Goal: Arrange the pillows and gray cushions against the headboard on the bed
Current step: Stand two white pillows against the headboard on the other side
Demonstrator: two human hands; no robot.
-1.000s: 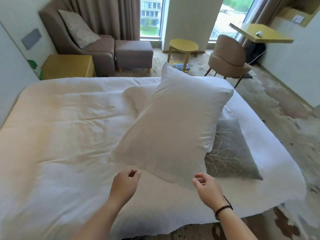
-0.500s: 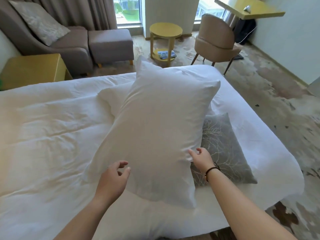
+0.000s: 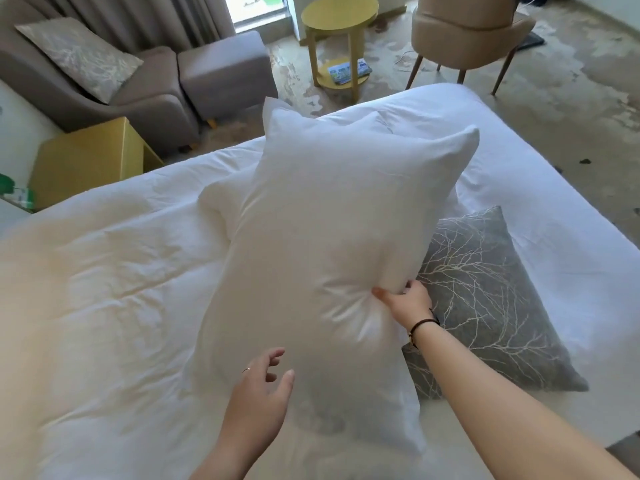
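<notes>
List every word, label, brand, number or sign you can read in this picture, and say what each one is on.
None can be read.
The printed booklets on the lower shelf of the round yellow table: coloured covers, print too small and blurred.
The green-and-white item at the left edge beside the yellow nightstand: blurred, no legible text.
The white pillow, gray cushion and bed sheet show no lettering; the cushion has only a branch pattern.

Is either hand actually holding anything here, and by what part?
The right hand pinches the white pillow at its right edge. The left hand, fingers spread, holds nothing.
</notes>
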